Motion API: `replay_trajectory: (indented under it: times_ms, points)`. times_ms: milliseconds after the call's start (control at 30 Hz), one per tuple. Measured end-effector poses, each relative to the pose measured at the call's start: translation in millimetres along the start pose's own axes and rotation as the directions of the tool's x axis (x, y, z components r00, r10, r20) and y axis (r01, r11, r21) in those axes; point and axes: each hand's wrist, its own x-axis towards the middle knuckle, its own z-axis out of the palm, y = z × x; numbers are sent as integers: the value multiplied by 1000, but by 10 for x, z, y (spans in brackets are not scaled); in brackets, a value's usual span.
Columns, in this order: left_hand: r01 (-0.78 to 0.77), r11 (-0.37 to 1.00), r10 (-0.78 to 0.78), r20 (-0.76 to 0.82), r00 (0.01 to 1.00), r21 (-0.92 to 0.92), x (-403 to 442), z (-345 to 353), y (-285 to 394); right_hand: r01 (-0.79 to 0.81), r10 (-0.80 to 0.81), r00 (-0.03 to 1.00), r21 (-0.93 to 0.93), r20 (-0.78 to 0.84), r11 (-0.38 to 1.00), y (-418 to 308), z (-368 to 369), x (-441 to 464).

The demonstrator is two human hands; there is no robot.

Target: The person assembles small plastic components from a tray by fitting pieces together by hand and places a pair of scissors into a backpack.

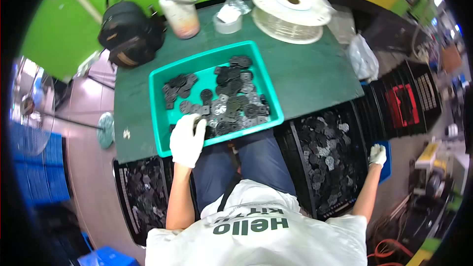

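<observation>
My left hand (187,140), in a white glove, is over the near left edge of a green plastic tray (266,71). Its fingers curl inward beside small black plastic parts (227,114), and something dark shows between thumb and fingers. Many such parts, some round and some squarish, lie in the tray in a large heap and a smaller left pile (180,88). Far out to the right, my gloved right hand (378,154) is closed above a blue bin (386,165). What its fingers hold, if anything, is hidden.
Black crates of similar parts flank my legs, one on the left (145,192) and one on the right (325,162). On the green table (315,79) stand a bottle (180,12), a tape roll (227,23), a large spool (290,12) and a black bag (129,34). Stacked black crates (399,106) stand right.
</observation>
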Motion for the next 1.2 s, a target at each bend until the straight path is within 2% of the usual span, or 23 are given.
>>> replay_trajectory:
  times_ms: [33,67,100,167,200,233,300,367,400,433,467,500,533,567,633,700,767,867,900,1000,1067,1133,1200]
  points:
    - [59,997,-58,13,998,-45,-1,13,7,140,-103,967,-145,232,979,107,305,-540]
    - [82,995,-81,22,996,-53,10,15,1,264,-156,886,-199,436,944,155,687,-1132]
    - [95,994,-93,33,995,-62,13,22,-12,391,-186,764,-214,618,895,196,1068,-1733]
    - [95,994,-94,30,995,-49,14,34,-70,625,-107,499,-272,860,732,226,1658,-2786]
    - [86,993,-85,17,996,-81,23,33,-91,686,-71,349,-203,934,698,318,1837,-3074]
    - [73,990,-73,3,997,-117,29,34,-108,939,-90,33,0,995,343,292,2044,-3419]
    - [112,974,-113,5,994,-197,32,48,-152,910,128,-223,159,966,384,404,2373,-3925]
    - [182,922,-191,6,981,-342,17,55,-199,913,303,-407,398,862,92,655,2607,-4139]
    - [177,909,-194,-7,981,-377,24,40,-197,910,309,-412,405,857,90,709,2687,-4269]
    - [185,907,-205,-13,979,-378,30,35,-202,904,457,-352,423,817,-60,749,2757,-4404]
    - [219,862,-249,-6,968,-456,36,30,-209,867,586,-266,456,766,-202,793,2804,-4506]
    - [250,810,-292,5,956,-530,38,15,-215,862,591,-277,468,757,-196,857,2824,-4569]
    - [315,763,-330,79,941,-565,50,-38,-197,872,638,-239,451,732,-190,936,2841,-4610]
    - [320,760,-342,70,937,-566,55,-37,-215,881,683,-200,434,702,-188,1014,2861,-4631]
    - [303,663,-356,67,932,-685,64,-21,-248,876,681,-243,458,691,-152,1106,2929,-4671]
    - [345,620,-393,102,914,-704,61,-36,-243,922,640,-213,369,738,-120,1168,2969,-4749]
    - [326,582,-391,95,916,-745,79,-32,-233,954,532,-248,300,810,-11,1290,3010,-4772]
    - [350,574,-390,129,912,-740,85,-54,-258,978,404,-186,210,896,-16,1540,3143,-4719]
    - [354,566,-384,142,912,-744,80,-63,-266,987,402,-158,157,902,36,1532,3187,-4711]
    - [348,525,-402,134,906,-776,89,-75,-269,981,299,-181,150,937,125,1531,3209,-4576]
    - [340,492,-416,126,900,-802,92,-60,-275,976,306,-173,122,936,181,1419,3147,-4566]
    - [324,525,-395,113,912,-787,88,-44,-278,974,327,-173,111,929,199,1262,3030,-4602]
    - [328,540,-394,112,913,-775,83,-40,-284,943,244,-242,167,939,289,1167,2878,-4606]
